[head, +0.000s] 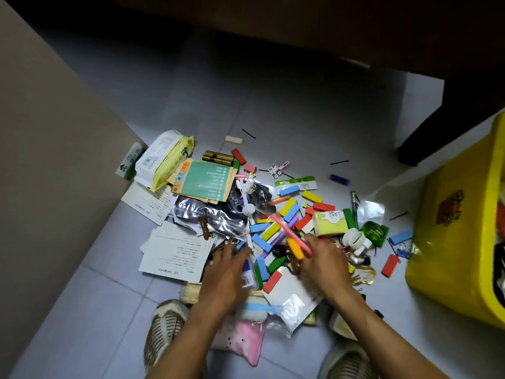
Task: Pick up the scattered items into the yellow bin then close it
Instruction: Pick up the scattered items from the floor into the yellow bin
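Note:
A heap of scattered items covers the floor: coloured wooden blocks [276,233], white cards [175,250], a teal booklet [207,181], a wet-wipe pack [164,160], a tissue pack [329,222]. The yellow bin [459,242] stands at the right edge, open. My right hand [325,263] grips a pink pen [289,231] and an orange marker [296,248] over the pile's middle. My left hand [226,274] reaches into the pile with fingers stretched forward beside a small clear packet [247,272]; whether it holds anything is unclear.
A beige wall or cabinet side [54,160] runs along the left. Dark furniture with a leg [437,127] stands at the back right. My two shoes [166,329] sit close to the pile. Hairpins and a purple lighter [339,179] lie apart toward the back.

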